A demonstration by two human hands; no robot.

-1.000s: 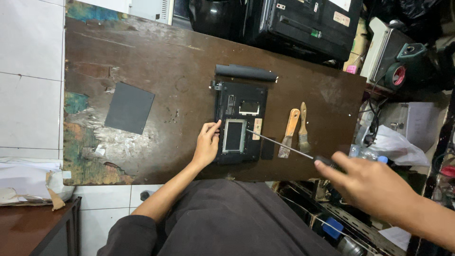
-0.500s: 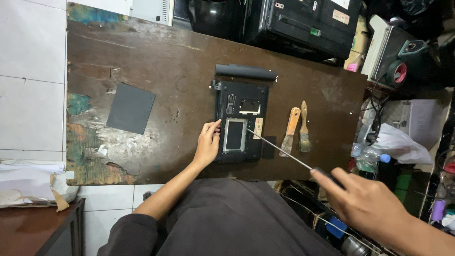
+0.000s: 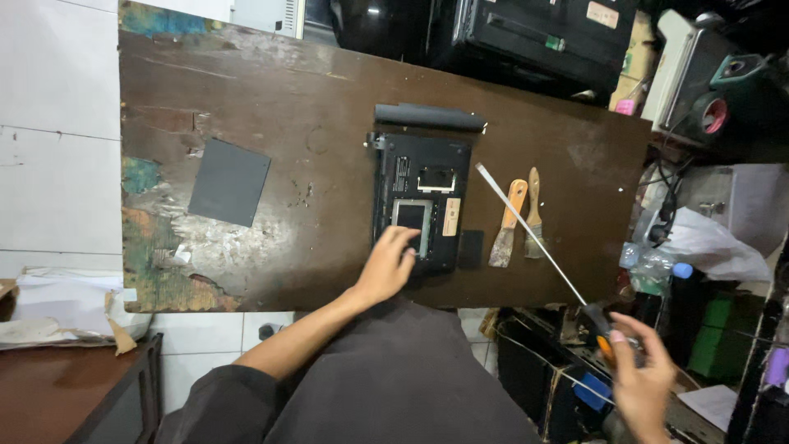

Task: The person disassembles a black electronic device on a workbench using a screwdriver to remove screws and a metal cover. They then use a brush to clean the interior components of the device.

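The right hand [image 3: 643, 380] sits at the lower right corner, partly cut off by the picture's bottom edge, its fingers closed around the orange-and-black handle of a long screwdriver [image 3: 534, 238]; the handle is largely hidden by the fingers, and the thin metal shaft slants up and left, its tip in the air just right of the upturned black laptop [image 3: 421, 197]. The shaft crosses in front of two paint brushes [image 3: 518, 212] lying side by side on the worn brown table [image 3: 288, 107]. The left hand [image 3: 388, 265] rests flat on the near left corner of the laptop, fingers loose, gripping nothing. The laptop lies near the table's middle, underside up; its open bays are too dark to read. A long black battery bar [image 3: 429, 117] lies just beyond it, and a dark grey square pad [image 3: 229, 182] well apart to the left. Black equipment cases [image 3: 509, 33] line the far edge, cut off at the top.
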